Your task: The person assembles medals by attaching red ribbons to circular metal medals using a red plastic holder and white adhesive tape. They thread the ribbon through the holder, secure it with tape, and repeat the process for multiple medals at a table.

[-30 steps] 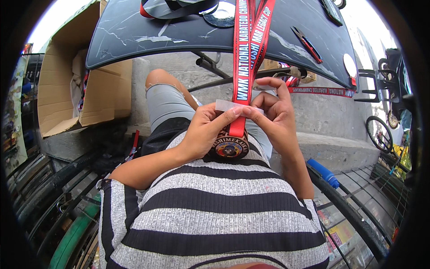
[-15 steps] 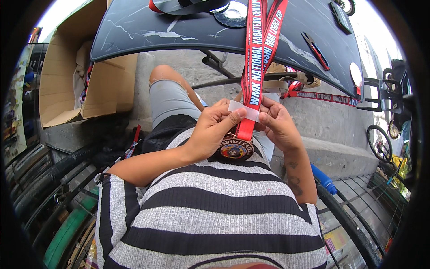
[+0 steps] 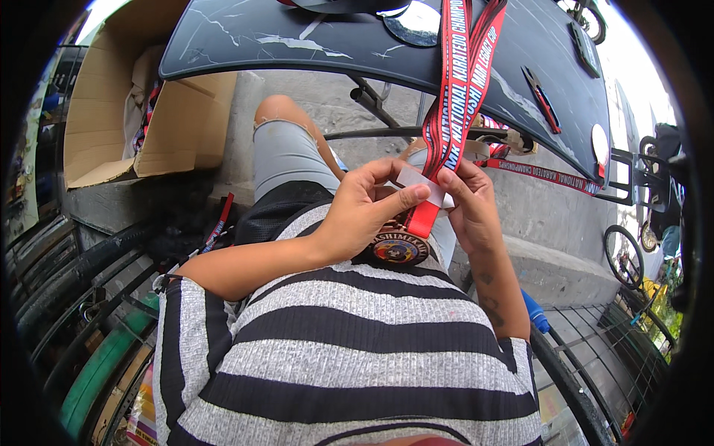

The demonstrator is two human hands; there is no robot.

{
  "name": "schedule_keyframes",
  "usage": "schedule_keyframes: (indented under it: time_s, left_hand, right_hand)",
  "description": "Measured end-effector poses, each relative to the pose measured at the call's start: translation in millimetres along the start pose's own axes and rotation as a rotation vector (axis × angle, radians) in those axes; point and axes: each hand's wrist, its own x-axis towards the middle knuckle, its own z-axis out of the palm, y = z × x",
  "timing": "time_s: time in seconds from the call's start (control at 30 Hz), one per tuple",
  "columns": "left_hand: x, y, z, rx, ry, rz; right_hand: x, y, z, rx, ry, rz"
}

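A red medal ribbon [image 3: 462, 97] with black edges and white lettering hangs over the table's near edge toward my lap. At its lower end is a round bronze-coloured medal [image 3: 399, 247] with a colourful centre, close against my striped shirt. Just above the medal, a whitish strip [image 3: 413, 177], like tape or paper, crosses the ribbon at a tilt. My left hand [image 3: 374, 199] is closed, thumb and fingers pinching the strip against the ribbon. My right hand [image 3: 471, 202] pinches the ribbon's right side, thumb in front; its fingertips behind are hidden.
On the dark marbled table [image 3: 245, 52] lie pliers [image 3: 543, 100], a dark flat device [image 3: 584, 49] and a shiny disc [image 3: 413, 24]. An open cardboard box [image 3: 178, 126] stands at left. Another ribbon [image 3: 543, 172] hangs below the table's right side. Metal railings [image 3: 573, 379] flank me.
The strip, flat across the ribbon before, is now tilted and partly wrapped at its right side. My right thumb has come onto the ribbon's front. The whole view has shifted slightly.
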Motion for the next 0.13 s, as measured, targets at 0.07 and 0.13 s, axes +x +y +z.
schedule_keyframes:
  time_s: [0.07,0.13]
  left_hand:
    - [1.4,-3.2,-4.1,0.028,0.003,0.034]
    - [4.7,-8.8,-10.8,0.047,-0.012,0.060]
  right_hand:
    - [-0.4,0.7,1.1,0.002,0.006,-0.058]
    - [-1.0,1.4,0.3,0.019,-0.003,-0.071]
